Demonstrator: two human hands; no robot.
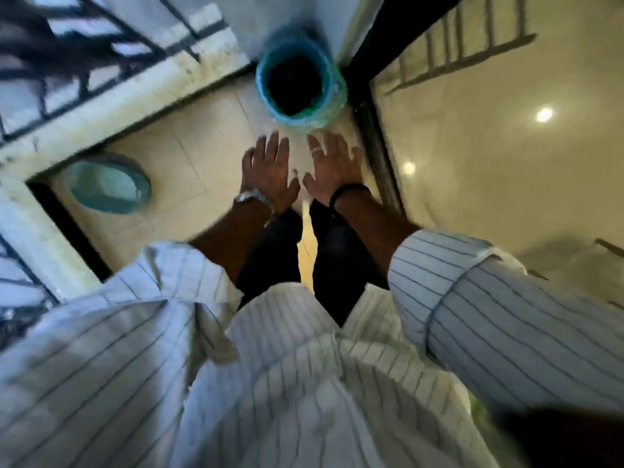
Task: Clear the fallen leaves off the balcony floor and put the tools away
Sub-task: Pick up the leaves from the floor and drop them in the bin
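The person's left hand (pixel 270 170) and right hand (pixel 332 167) hang side by side with fingers spread, holding nothing. The green bin (pixel 300 82) stands at twelve o'clock, just beyond the fingertips, in the balcony floor's (pixel 175 170) corner. It looks like light, thin plastic, liable to flex; gripping opposite sides of the rim seems safest. Blur hides any leaves.

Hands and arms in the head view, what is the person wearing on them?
Both arms wear white, thin dark-striped shirt sleeves rolled up the forearm. The left hand has a silver metal wristwatch at the wrist. The right hand has a black wristband and a pale ring on one finger.
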